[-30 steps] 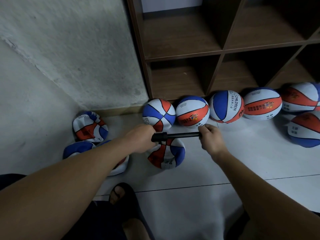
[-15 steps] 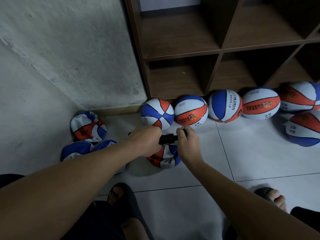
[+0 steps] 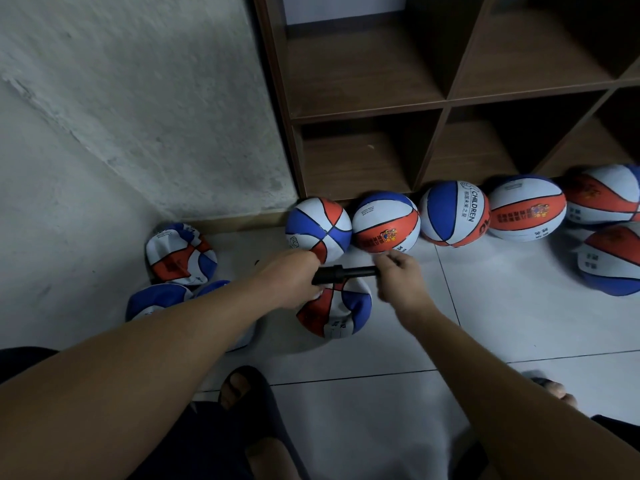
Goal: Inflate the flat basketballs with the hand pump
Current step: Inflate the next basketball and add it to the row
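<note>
From the head camera I see my left hand wrapped around the left end of the black hand pump, fingers curled over the barrel so that most of that end is hidden under the fist. My right hand grips the other end, where the thinner dark rod comes out of the thicker collar; its fingers are closed around the handle, though the hand is a little blurred and I cannot make out each finger. The pump lies roughly level between the two hands, directly above a partly flat basketball in red, white and blue that sits on the pale tiled floor just below my hands. Whether the pump's needle is in that ball I cannot tell, as my left hand covers that spot. To the left, near the rough grey wall, a crumpled flat ball rests on the floor, and just in front of it another flat blue and white ball shows beside my left forearm. Along the foot of the brown wooden shelf unit stands a row of round, full balls, touching or nearly touching one another. My sandalled left foot shows at the bottom centre.
</note>
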Motion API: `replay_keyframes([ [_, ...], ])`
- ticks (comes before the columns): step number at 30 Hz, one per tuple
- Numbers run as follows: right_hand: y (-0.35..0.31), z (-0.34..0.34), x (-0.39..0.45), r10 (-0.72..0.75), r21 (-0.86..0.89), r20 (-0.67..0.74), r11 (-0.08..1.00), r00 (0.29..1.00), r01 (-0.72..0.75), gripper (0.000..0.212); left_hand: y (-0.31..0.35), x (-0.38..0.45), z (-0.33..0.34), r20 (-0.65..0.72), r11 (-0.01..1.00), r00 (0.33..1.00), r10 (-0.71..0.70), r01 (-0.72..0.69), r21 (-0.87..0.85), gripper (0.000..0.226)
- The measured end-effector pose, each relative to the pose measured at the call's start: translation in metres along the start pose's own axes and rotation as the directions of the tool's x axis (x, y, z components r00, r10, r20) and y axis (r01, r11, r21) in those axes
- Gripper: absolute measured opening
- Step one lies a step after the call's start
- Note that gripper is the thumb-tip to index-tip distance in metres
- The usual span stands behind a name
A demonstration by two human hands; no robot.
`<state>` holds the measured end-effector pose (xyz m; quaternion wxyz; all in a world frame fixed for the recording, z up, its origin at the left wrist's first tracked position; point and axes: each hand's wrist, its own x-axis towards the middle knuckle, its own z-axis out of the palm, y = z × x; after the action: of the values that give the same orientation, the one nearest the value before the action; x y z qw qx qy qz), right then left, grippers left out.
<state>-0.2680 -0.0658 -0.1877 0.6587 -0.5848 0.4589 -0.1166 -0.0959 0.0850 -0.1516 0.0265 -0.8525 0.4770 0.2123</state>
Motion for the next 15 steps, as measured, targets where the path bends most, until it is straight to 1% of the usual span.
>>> replay_keyframes([
  [2,-0.002,-0.026,0.010,0.058,0.045,-0.065,0.997,0.996,-0.055,0.025,-0.010,0.001,-0.001,0.003,1.000,1.000,0.007,-0.007,0.002,0.029],
  [5,-0.003,-0.039,0.015,0.061,0.014,-0.063,0.998,0.996,-0.060,0.022,-0.011,-0.001,-0.001,0.014,0.999,1.000,0.022,-0.022,0.024,0.030],
  [7,-0.003,-0.029,0.010,0.032,0.018,-0.104,0.999,0.994,-0.031,0.021,-0.006,-0.002,-0.001,0.004,0.999,0.999,0.035,-0.036,0.021,0.032],
  [10,-0.003,-0.007,-0.005,-0.049,-0.039,-0.158,0.998,0.986,0.043,0.023,0.003,-0.003,-0.004,-0.028,0.998,0.999,0.031,-0.029,0.051,0.033],
  [12,-0.001,0.006,-0.015,-0.072,-0.084,-0.149,0.995,0.986,0.060,0.027,0.009,-0.005,-0.003,-0.034,0.996,0.999,0.038,-0.035,0.080,0.032],
  [15,0.003,0.022,-0.025,-0.053,-0.112,-0.097,0.993,0.994,0.042,0.029,0.017,-0.009,-0.004,0.010,0.993,0.999,0.030,-0.031,0.115,0.023],
])
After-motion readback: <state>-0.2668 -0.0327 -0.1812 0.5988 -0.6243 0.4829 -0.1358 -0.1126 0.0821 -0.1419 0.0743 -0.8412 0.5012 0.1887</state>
